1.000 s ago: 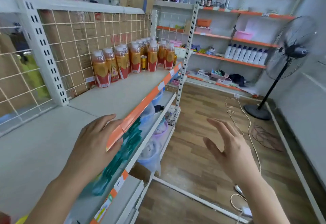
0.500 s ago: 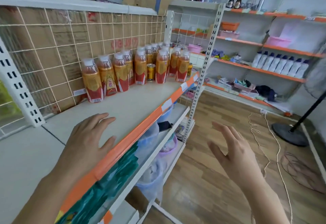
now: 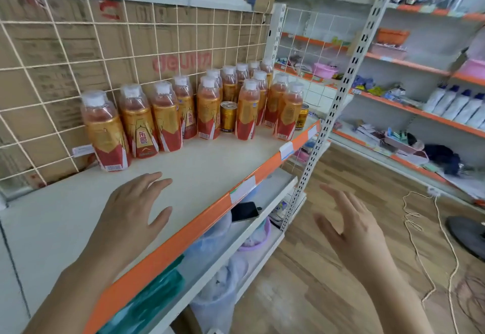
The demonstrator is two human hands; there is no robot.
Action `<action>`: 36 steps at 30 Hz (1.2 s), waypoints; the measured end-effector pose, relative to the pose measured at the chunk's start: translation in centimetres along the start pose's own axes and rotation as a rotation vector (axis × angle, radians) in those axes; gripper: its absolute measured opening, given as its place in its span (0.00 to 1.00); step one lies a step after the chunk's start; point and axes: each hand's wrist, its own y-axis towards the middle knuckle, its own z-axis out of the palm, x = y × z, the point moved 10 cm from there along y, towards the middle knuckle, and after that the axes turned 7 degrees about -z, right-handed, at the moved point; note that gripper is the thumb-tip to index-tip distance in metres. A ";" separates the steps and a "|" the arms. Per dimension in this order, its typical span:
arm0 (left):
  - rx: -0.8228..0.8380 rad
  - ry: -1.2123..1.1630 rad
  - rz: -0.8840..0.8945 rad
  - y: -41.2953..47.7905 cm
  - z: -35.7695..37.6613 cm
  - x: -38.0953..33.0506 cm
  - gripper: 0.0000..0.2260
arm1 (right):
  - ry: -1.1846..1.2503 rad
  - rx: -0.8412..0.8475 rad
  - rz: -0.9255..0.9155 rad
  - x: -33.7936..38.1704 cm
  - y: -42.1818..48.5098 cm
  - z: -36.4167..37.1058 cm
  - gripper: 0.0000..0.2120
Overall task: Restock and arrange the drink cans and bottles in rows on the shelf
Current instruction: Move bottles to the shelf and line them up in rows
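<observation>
Bottles [image 3: 162, 118] and 2 cans [image 3: 227, 117] are being ranked rearward on the shelf [image 3: 210, 165], the front unfilled; the left hand [image 3: 131, 212] and right hand [image 3: 351, 226] are being held open, empty.

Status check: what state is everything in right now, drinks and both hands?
Left hand: open, empty, over the shelf.
Right hand: open, empty, past the shelf edge.
Bottles: upright, capped, in rows at the back.
Cans: upright among the bottles.
Phone: flat on the lower shelf.
</observation>
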 end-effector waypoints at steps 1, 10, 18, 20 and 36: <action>-0.003 0.000 0.000 1.1 0.4 0.0 0.21 | 0.001 0.002 -0.004 -0.5 1.0 0.5 0.22; -0.030 -0.004 0.074 12.1 3.4 -1.1 0.20 | -0.016 -0.030 -0.027 -3.5 10.4 4.0 0.22; 0.005 -0.003 0.139 18.9 7.1 -2.9 0.22 | 0.008 -0.003 0.053 -8.0 15.3 7.2 0.21; 0.010 -0.014 0.139 20.3 8.1 -3.6 0.23 | 0.012 0.008 0.056 -9.4 16.8 8.0 0.21; -0.126 -0.575 -0.179 32.2 16.2 -10.9 0.43 | 0.582 0.050 0.048 -18.5 33.8 15.9 0.35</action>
